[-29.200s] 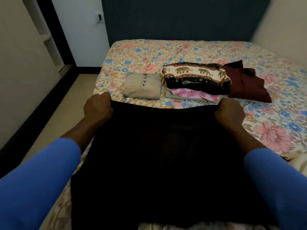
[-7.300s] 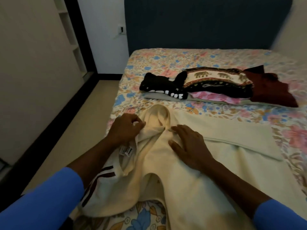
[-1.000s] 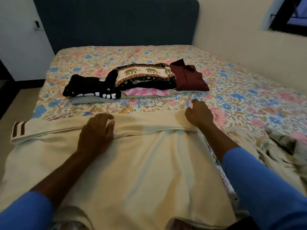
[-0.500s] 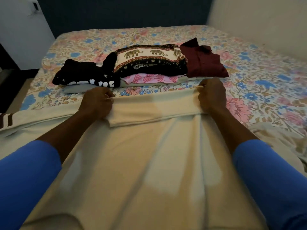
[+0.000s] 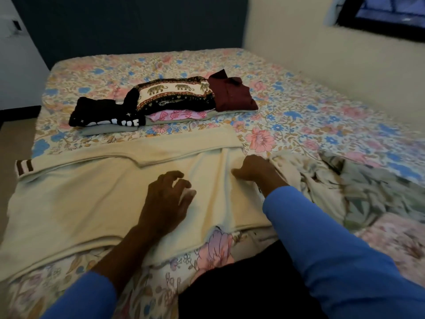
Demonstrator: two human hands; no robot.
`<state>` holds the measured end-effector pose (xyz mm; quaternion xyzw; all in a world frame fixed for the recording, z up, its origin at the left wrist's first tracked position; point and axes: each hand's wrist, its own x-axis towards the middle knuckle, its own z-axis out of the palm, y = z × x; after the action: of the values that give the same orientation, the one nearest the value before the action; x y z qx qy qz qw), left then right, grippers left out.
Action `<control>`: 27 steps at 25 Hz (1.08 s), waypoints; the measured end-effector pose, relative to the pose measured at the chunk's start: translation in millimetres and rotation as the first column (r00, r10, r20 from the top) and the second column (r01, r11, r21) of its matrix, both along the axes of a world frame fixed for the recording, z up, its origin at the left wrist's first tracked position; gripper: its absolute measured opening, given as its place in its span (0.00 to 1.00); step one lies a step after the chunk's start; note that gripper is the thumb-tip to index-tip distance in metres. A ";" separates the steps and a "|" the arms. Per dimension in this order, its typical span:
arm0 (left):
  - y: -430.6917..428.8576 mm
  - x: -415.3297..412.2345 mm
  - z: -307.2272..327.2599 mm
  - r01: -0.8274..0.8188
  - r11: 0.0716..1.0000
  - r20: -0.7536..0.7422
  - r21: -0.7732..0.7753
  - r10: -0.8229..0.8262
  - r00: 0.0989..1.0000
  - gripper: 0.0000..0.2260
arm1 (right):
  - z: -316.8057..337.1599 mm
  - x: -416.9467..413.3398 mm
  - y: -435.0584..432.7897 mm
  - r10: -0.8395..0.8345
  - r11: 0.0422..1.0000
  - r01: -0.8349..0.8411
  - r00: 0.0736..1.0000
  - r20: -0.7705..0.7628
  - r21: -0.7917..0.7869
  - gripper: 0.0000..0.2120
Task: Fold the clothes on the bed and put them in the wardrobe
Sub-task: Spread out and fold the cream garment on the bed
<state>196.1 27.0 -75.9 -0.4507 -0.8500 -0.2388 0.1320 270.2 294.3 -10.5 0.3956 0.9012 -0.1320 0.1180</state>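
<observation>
A cream garment [image 5: 92, 199] lies spread flat across the near part of the floral bed [image 5: 310, 116]. Its sleeve is folded along the top, and the brown-striped cuff [image 5: 24, 166] sticks out at the left. My left hand [image 5: 167, 196] is over the garment's middle, fingers loosely curled and holding nothing. My right hand [image 5: 253, 169] is at the garment's right edge, fingers curled into the cloth, which ridges up beside it. Behind lie the folded clothes: a black printed shirt [image 5: 105, 113], an elephant-print piece [image 5: 174, 93] on pink cloth [image 5: 179, 115], and a maroon shirt [image 5: 232, 93].
Crumpled unfolded clothes [image 5: 345, 180] lie in a heap just right of my right hand. A dark blue headboard [image 5: 138, 26] stands at the far end, and a wall with a window [image 5: 386, 12] runs along the right. The floor [image 5: 16, 139] is at the left.
Both hands let go of the garment's far edge and came back toward me. The left hand is now over the middle, the right at the right edge. The camera tilted up and right.
</observation>
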 end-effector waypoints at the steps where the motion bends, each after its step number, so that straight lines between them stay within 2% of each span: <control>1: -6.4 12.4 3.7 0.057 0.998 0.013 -0.008 -0.057 0.998 0.18 | 10.3 13.1 -6.6 -0.013 0.995 0.017 0.999 0.046 -0.099 0.34; 3: -20.8 33.4 13.1 0.189 0.981 0.030 -0.048 -0.188 0.982 0.21 | 27.7 42.2 -19.4 -0.093 0.938 0.132 0.987 0.133 -0.319 0.33; 4: -27.3 41.0 19.1 0.256 0.962 0.010 -0.098 -0.256 0.967 0.23 | 32.5 55.6 -22.6 -0.102 0.917 0.162 0.979 0.176 -0.364 0.30; 6: -39.1 53.3 26.1 0.356 0.907 -0.053 -0.224 -0.376 0.925 0.23 | 35.6 82.3 -21.3 -0.118 0.929 0.163 0.981 0.153 -0.332 0.23; 9: -52.8 66.8 23.9 0.377 0.855 -0.059 -0.356 -0.423 0.904 0.20 | 38.4 108.3 -16.8 -0.177 0.969 0.179 0.984 0.030 -0.173 0.26; 12: -61.5 76.2 24.0 0.263 0.854 -0.096 -0.449 -0.339 0.936 0.22 | 46.1 113.8 -26.4 -0.150 0.968 0.157 0.987 0.052 -0.194 0.27; 15: -66.5 85.8 34.5 0.098 0.837 -0.105 -0.538 -0.182 0.978 0.23 | 54.3 113.2 -27.9 -0.156 0.950 0.158 0.987 0.028 -0.271 0.25; 17: -69.6 87.8 46.5 0.017 0.833 -0.085 -0.553 -0.077 0.993 0.18 | 57.9 112.1 -16.7 -0.259 0.921 0.213 0.960 -0.104 -0.325 0.18; 18: -72.0 85.3 55.4 -0.006 0.840 -0.039 -0.542 -0.019 0.999 0.15 | 61.7 109.1 -10.8 -0.302 0.914 0.233 0.938 -0.171 -0.332 0.12; 20: -76.6 68.5 74.0 -0.019 0.864 0.105 -0.503 0.082 0.991 0.11 | 73.5 98.1 -2.4 -0.342 0.909 0.240 0.898 -0.277 -0.341 0.08; 22: -77.5 36.5 91.6 -0.035 0.899 0.229 -0.437 0.148 0.962 0.12 | 84.6 77.4 -0.1 -0.405 0.884 0.237 0.820 -0.405 -0.403 0.07; 24: -70.2 -0.9 102.5 -0.071 0.929 0.293 -0.363 0.186 0.938 0.14 | 84.3 54.0 1.1 -0.512 0.831 0.248 0.689 -0.513 -0.497 0.07; 25: -64.1 -19.7 104.3 -0.098 0.937 0.308 -0.336 0.207 0.929 0.14 | 79.0 42.0 2.4 -0.612 0.754 0.242 0.594 -0.521 -0.610 0.03; 26: -56.6 -38.5 103.4 -0.123 0.940 0.319 -0.320 0.229 0.920 0.14 | 72.7 30.6 3.0 -0.723 0.637 0.203 0.490 -0.486 -0.743 0.02; 27: -48.2 -59.0 99.3 -0.147 0.939 0.331 -0.311 0.252 0.910 0.14 | 63.9 17.4 4.1 -0.811 0.503 0.133 0.414 -0.413 -0.854 0.06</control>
<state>137.1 -21.2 23.4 -0.3223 -0.9266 -0.1811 -0.0695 287.6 298.3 53.4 0.4767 0.5492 -0.6574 -0.1972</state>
